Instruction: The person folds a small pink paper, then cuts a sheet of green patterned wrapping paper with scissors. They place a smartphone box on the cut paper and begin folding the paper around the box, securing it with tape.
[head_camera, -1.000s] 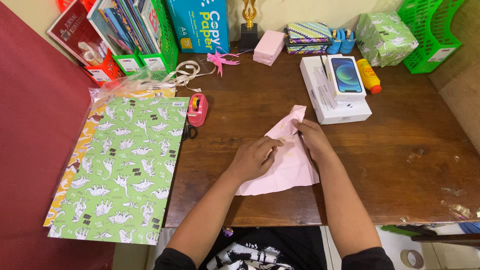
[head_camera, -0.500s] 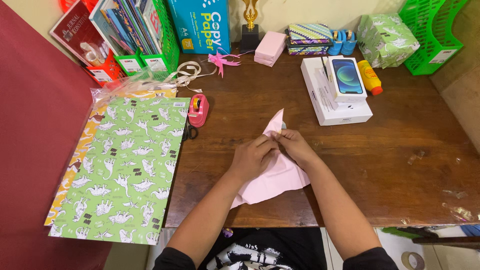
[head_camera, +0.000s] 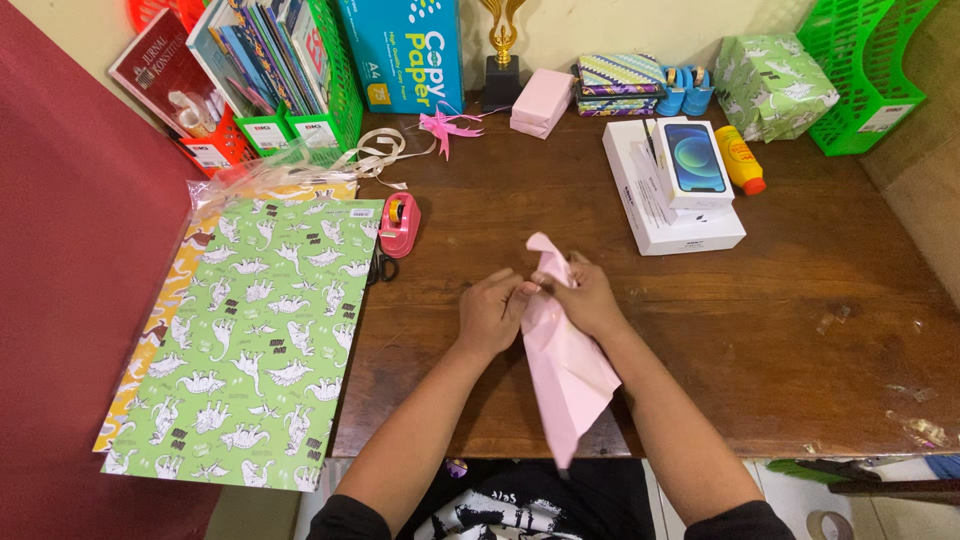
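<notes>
Together, both hands (head_camera: 540, 305) on pink paper (head_camera: 568, 375)

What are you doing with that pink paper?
A person at a wooden desk holds a sheet of pink paper bunched up in both hands. The left hand and right hand meet at its top, and the rest hangs down toward the desk's edge. Green dinosaur wrapping paper lies to the left beside a pink tape dispenser. White boxes sit behind.
</notes>
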